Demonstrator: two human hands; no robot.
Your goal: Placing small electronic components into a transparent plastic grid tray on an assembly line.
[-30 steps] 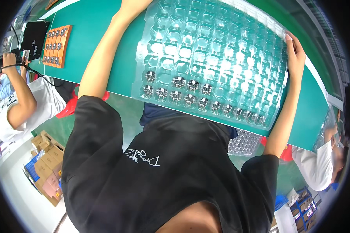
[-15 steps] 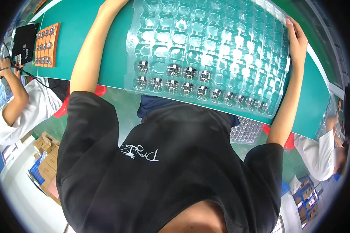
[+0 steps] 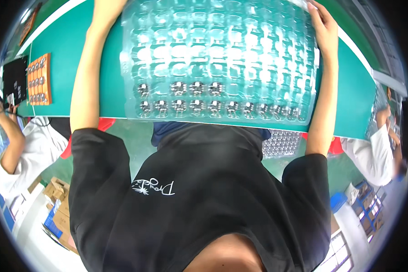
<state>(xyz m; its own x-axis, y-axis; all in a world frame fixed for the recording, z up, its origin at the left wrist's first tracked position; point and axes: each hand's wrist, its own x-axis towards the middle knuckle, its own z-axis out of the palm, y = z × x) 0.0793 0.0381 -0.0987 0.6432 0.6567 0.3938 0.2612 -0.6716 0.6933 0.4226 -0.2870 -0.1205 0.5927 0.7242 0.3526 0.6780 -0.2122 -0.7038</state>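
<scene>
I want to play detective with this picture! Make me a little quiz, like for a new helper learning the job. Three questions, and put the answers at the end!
1. Pick one: where is the person's right hand?
a) on the black shirt
b) at the right-hand edge of the clear tray
c) on the orange block

2. True or false: the tray row nearest the person holds more metal parts than the second row.

3. Count: how many metal parts sit in the second row from the person?

Key
1. b
2. True
3. Four: one on the left, then a gap, then three together
</scene>
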